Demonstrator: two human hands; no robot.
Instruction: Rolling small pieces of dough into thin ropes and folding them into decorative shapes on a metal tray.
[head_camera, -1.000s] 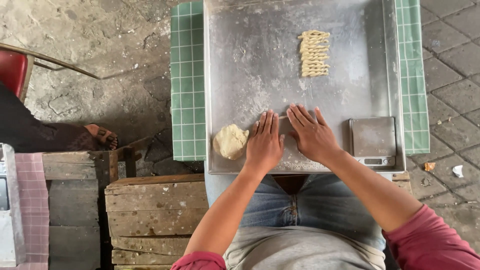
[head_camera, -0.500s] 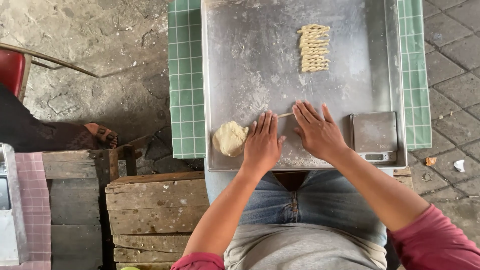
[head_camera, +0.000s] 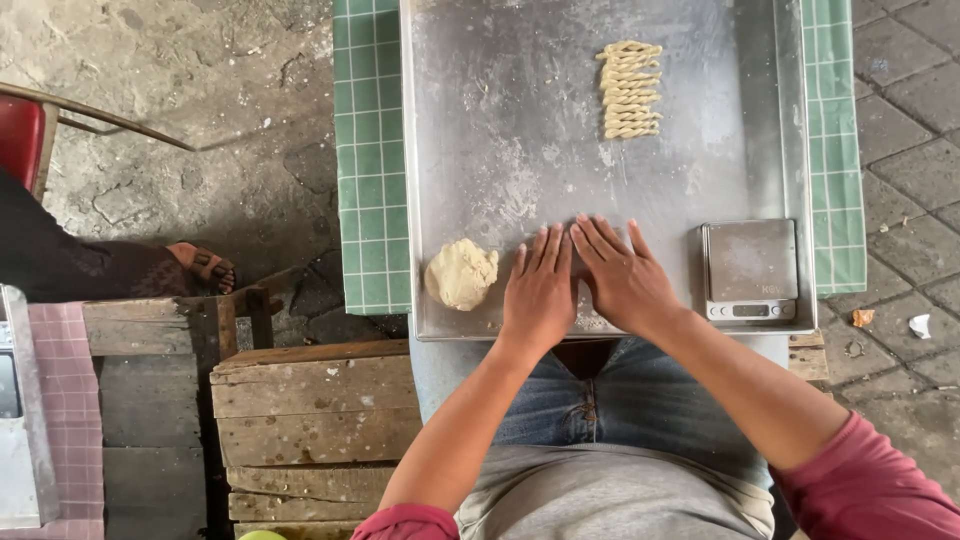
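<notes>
Left hand (head_camera: 540, 290), right hand (head_camera: 625, 280) — flat, side-by-side

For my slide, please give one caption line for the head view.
Both hands, left hand and right hand, press flat on a metal tray beside a dough ball.

Dull silver-grey tray (head_camera: 520, 120), dusted with pale whitish flour smears. On it, a cream-yellow dough lump (head_camera: 461, 273), and further up a neat stack of twists (head_camera: 630, 90) in the same pale yellow, ridged like rope. Grey metal scale (head_camera: 750, 270), brushed steel top, darker display strip along the front. Under the tray, a cloth (head_camera: 370, 150) in green with a thin white grid of squares, showing on both sides. Sleeves (head_camera: 870, 490) are dark pink-red, jeans (head_camera: 640, 400) faded blue, shirt (head_camera: 610, 500) grey. Crate (head_camera: 310, 420) is weathered brown wood with whitish stains. Floor (head_camera: 180, 100) is mottled grey concrete. Red chair (head_camera: 20, 135) at left, plus a pink checked cloth (head_camera: 65, 400).
</notes>
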